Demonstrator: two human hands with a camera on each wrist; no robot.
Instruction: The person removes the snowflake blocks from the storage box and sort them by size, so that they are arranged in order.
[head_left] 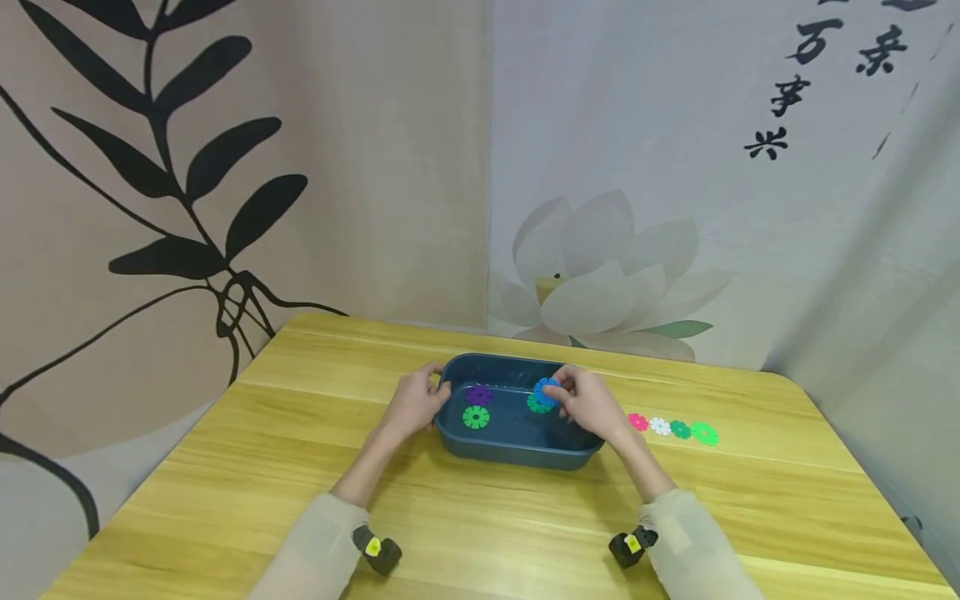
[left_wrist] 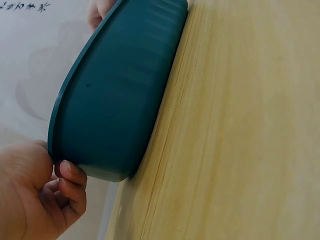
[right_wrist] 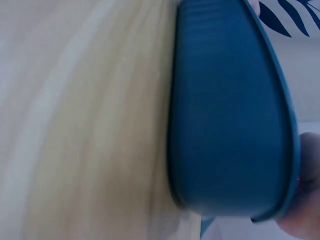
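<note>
Black Chinese characters [head_left: 789, 96] on the fabric backdrop [head_left: 637, 100], upper right of head frame: descending column "万", "事", "兴"; right-hand column "亲". Characters above: cut off by frame edge. Left-wrist frame, upper left: sideways characters [left_wrist: 32, 7], not legible.

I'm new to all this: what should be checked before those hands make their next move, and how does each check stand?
1. Tub held: ok, the left hand grips its rim.
2. Tub level: ok, its base appears to sit on the table.
3. Blue disc held: ok, the right hand pinches it over the tub.
4. Blue disc clear of the teal disc beyond it: cannot tell, they overlap in the head view.
5. Every disc inside the tub: not ok, a pink disc, a white disc and two green discs lie on the table.
6. Right wrist view sharp: not ok, it is blurred.
</note>
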